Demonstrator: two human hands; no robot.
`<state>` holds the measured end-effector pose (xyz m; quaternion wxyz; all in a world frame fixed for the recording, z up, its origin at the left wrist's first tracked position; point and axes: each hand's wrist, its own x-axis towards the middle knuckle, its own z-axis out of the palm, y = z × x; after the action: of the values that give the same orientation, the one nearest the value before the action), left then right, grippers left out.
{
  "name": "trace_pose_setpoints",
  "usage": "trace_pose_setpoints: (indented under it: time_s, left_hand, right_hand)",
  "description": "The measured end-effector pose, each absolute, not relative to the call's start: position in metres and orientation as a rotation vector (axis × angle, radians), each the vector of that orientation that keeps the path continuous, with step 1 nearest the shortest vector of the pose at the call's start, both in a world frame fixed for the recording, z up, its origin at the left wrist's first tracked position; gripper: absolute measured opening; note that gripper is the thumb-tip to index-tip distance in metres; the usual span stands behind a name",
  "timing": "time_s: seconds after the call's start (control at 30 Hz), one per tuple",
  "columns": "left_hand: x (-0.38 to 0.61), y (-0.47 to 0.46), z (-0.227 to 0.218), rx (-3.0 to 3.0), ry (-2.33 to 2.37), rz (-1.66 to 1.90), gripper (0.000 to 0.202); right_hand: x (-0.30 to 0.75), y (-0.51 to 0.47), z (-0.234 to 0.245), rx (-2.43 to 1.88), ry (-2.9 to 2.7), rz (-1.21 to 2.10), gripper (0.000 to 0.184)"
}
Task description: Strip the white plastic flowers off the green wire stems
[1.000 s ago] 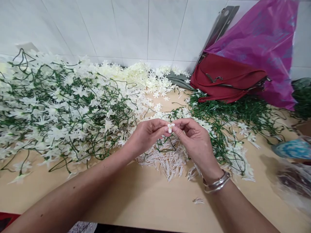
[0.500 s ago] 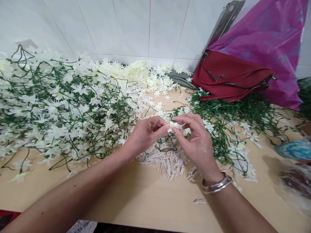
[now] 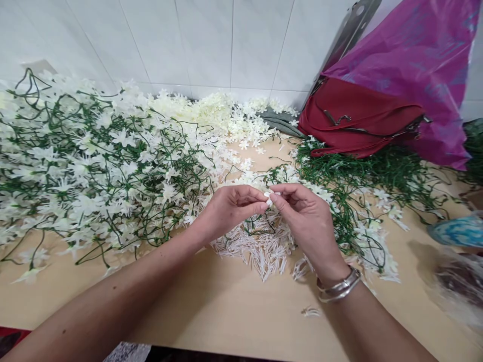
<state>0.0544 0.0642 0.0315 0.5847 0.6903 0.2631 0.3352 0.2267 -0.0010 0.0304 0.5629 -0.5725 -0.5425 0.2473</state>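
Observation:
My left hand (image 3: 228, 211) and my right hand (image 3: 307, 221) meet fingertip to fingertip above the table, both pinched on one small white artificial flower (image 3: 268, 197). Just beneath them lies a heap of thin white plastic stamens (image 3: 260, 246). A tangle of green wire stems with white flowers (image 3: 94, 166) covers the table to the left. Bare green stems with a few flowers (image 3: 350, 191) spread to the right of my hands. Silver bangles (image 3: 337, 287) circle my right wrist.
Loose cream flower heads (image 3: 226, 118) are piled against the tiled wall. A red bag (image 3: 358, 120) and a magenta plastic bag (image 3: 415, 65) stand at the back right. A blue object (image 3: 455, 230) and clear plastic (image 3: 456, 281) lie at the right edge. Bare wooden tabletop (image 3: 234, 306) shows in front.
My fingers have kept working the small flower between both hands; the right hand's fingers have lowered and closed in on it. The hands stay in the same spot.

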Motion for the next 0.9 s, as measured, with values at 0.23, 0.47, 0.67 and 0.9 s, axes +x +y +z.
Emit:
trace_pose_setpoints:
  time_s: [0.23, 0.47, 0.67, 0.9]
  left_hand:
    - [0.0537, 0.0631, 0.0354, 1.650, 0.659, 0.781, 0.010]
    - [0.0548, 0.0638, 0.0349, 1.613, 0.672, 0.770, 0.007]
    - [0.0544, 0.0633, 0.0364, 1.700, 0.686, 0.763, 0.012]
    - [0.0545, 0.0615, 0.0325, 1.649, 0.656, 0.807, 0.010]
  right_hand:
    - [0.2223, 0.0004, 0.0315, -1.301, -1.232, 0.600, 0.009]
    - [0.2233, 0.0039, 0.0290, -1.244, -1.156, 0.727, 0.014]
    - [0.2225, 0.0048, 0.0270, -1.248, -1.148, 0.735, 0.014]
    - [0.2192, 0.0001, 0.0292, -1.318, -1.269, 0.600, 0.005]
